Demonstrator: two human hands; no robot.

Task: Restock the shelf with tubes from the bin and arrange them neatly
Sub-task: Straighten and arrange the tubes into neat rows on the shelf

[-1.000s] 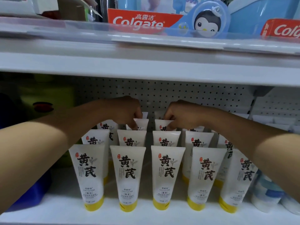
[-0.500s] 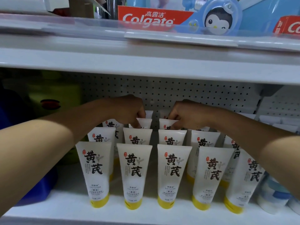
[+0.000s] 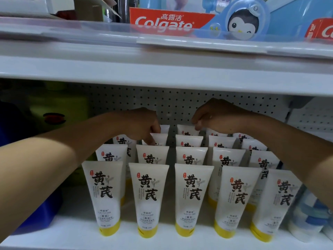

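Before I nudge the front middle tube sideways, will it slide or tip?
Probably tip. The front middle tube stands upright on a narrow yellow cap, widening toward the top, so it looks top-heavy. Its neighbours stand close, so a fall may knock them too. The body looks like soft plastic and would likely dent, so push low.

**Legible text on shelf stock**

Upper shelf: a red toothpaste box [image 3: 167, 20] reads "Colgate" in white, with "高露洁" above it. A second red box [image 3: 320, 29] at the right edge shows only "Co". The blue penguin pack [image 3: 243, 20] carries small digits too blurred to read.

Lower shelf: each white tube [image 3: 192, 197] bears large black "黄芪", a small red seal at upper left and "LAO LI SHI" lower down. Finer print below is illegible.
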